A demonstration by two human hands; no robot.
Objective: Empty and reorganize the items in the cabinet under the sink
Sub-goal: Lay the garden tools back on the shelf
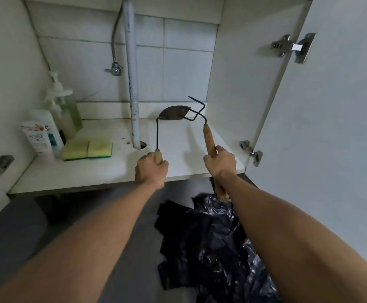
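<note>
The open cabinet [121, 169] holds 2 yellow sponges [88, 149] and blurred bottles [47, 127] at its left. Over its floor, the left hand [151, 169] grips a rusty-bladed hoe [173, 114]; the right hand [220, 161] grips a wooden-handled fork cultivator [208, 138], its handle end hidden behind the forearm.

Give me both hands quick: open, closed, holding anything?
Left hand: closed, fingers gripping the hoe by its handle.
Right hand: closed, fingers gripping the fork cultivator by its wooden handle.
</note>
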